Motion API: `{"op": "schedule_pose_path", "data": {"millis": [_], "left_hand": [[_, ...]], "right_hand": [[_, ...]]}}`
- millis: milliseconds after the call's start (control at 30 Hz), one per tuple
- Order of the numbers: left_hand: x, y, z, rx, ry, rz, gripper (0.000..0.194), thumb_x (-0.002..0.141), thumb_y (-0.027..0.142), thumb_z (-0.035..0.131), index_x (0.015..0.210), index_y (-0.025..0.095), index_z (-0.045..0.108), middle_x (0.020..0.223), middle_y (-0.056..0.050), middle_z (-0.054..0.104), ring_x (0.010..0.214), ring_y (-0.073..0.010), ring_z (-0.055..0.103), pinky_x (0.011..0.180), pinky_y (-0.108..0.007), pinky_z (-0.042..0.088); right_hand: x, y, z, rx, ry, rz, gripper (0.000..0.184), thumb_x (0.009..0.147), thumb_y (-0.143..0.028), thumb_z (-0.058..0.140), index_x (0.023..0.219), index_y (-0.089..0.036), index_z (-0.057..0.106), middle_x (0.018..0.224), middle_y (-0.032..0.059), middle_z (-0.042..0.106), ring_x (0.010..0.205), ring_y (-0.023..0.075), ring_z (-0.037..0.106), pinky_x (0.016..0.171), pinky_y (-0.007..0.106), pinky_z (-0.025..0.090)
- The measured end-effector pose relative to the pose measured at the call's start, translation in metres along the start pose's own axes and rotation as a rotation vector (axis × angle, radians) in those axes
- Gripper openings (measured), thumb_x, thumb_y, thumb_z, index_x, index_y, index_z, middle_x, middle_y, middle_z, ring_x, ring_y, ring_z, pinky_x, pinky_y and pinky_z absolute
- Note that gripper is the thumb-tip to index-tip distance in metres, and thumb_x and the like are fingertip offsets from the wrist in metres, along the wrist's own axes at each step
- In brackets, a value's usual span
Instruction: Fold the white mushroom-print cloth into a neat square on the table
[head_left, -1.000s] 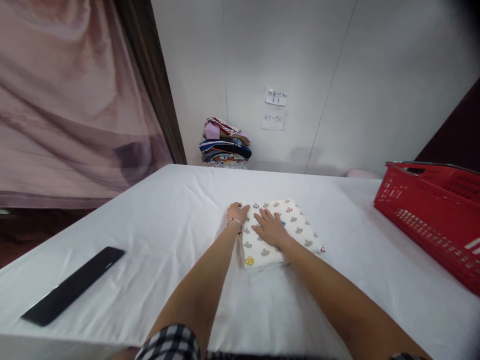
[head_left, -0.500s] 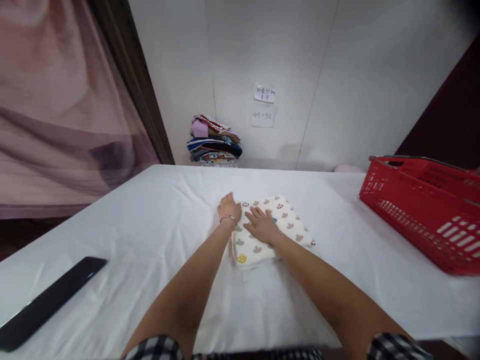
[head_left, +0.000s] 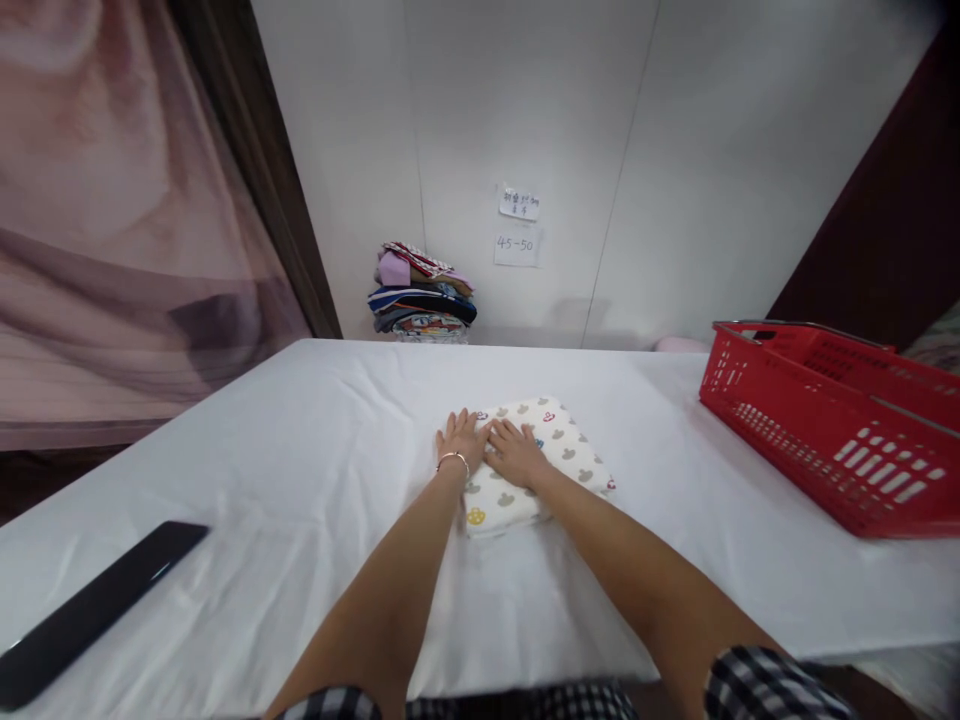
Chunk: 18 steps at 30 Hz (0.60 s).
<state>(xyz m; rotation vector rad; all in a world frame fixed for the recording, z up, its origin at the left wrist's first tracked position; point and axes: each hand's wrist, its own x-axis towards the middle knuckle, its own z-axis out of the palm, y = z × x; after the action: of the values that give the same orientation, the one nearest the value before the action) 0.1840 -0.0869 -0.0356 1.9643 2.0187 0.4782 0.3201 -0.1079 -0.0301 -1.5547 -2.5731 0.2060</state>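
Note:
A folded white cloth (head_left: 566, 455) printed with grey, red, blue and yellow mushrooms lies flat on the white-covered table. My left hand (head_left: 461, 440), with a thin bracelet at the wrist, rests at the cloth's left edge, fingers stretched and pointing away from me. Flat on top of the cloth is my right hand (head_left: 517, 455), its fingers slightly spread. The thumb of the left hand comes close to the right fingertips. Neither hand grips the fabric.
A red plastic basket (head_left: 810, 430) stands on the table's right side. At the left front lies a long black flat object (head_left: 97, 610). Behind the far table edge rises a stack of folded fabrics (head_left: 424, 290). Two paper notes (head_left: 517, 245) hang on the wall, and a pink curtain (head_left: 112, 250) hangs at left.
My left hand has turned from the cloth's side edge to lie flatter, fingers more spread, closer to my right hand. The right hand stays on the cloth. The view has shifted slightly.

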Motion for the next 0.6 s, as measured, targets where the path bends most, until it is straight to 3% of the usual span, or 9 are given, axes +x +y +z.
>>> {"op": "schedule_pose_path", "data": {"millis": [100,233,433,500,600], "left_hand": [[-0.004,-0.004,0.000,-0.052,0.056,-0.110,0.060,0.086,0.052,0.024,0.139,0.025,0.027,0.149,-0.002,0.016,0.135,-0.0232,0.016,0.108,-0.045,0.018],[-0.010,-0.011,0.002,-0.098,0.098,-0.193,0.062,0.087,0.048,0.026,0.139,0.015,0.024,0.143,-0.012,0.032,0.131,-0.0207,0.029,0.107,-0.038,0.020],[-0.012,-0.011,-0.002,-0.091,0.089,-0.216,0.054,0.089,0.039,0.025,0.137,0.013,0.027,0.129,-0.016,0.049,0.122,-0.0235,0.041,0.103,-0.042,0.024],[-0.014,-0.007,-0.008,-0.108,0.084,-0.235,0.054,0.088,0.034,0.027,0.137,0.012,0.026,0.131,-0.016,0.048,0.122,-0.0242,0.042,0.102,-0.042,0.027],[-0.023,0.002,-0.014,-0.094,0.121,-0.253,0.057,0.085,0.030,0.032,0.138,0.013,0.025,0.144,-0.014,0.028,0.131,-0.0243,0.029,0.102,-0.042,0.029]], "right_hand": [[-0.001,0.000,-0.002,0.009,-0.006,-0.001,0.058,0.089,-0.052,0.022,0.140,-0.024,0.024,0.149,0.0059,0.015,0.136,0.0241,0.009,0.105,0.050,0.006],[-0.001,0.000,-0.004,0.037,-0.021,0.008,0.057,0.089,-0.053,0.021,0.139,-0.025,0.026,0.149,0.0053,0.013,0.136,0.0237,0.008,0.105,0.050,0.006],[-0.002,0.001,-0.004,0.053,-0.023,0.008,0.057,0.089,-0.053,0.021,0.139,-0.026,0.027,0.150,0.0041,0.013,0.136,0.0236,0.008,0.105,0.050,0.005],[-0.001,0.001,-0.004,0.052,-0.021,0.011,0.057,0.089,-0.053,0.022,0.138,-0.026,0.027,0.149,0.0042,0.013,0.136,0.0234,0.008,0.105,0.050,0.005],[0.000,0.002,-0.002,0.056,-0.017,0.017,0.057,0.088,-0.053,0.022,0.139,-0.026,0.027,0.149,0.0046,0.013,0.136,0.0232,0.008,0.105,0.049,0.005]]}}
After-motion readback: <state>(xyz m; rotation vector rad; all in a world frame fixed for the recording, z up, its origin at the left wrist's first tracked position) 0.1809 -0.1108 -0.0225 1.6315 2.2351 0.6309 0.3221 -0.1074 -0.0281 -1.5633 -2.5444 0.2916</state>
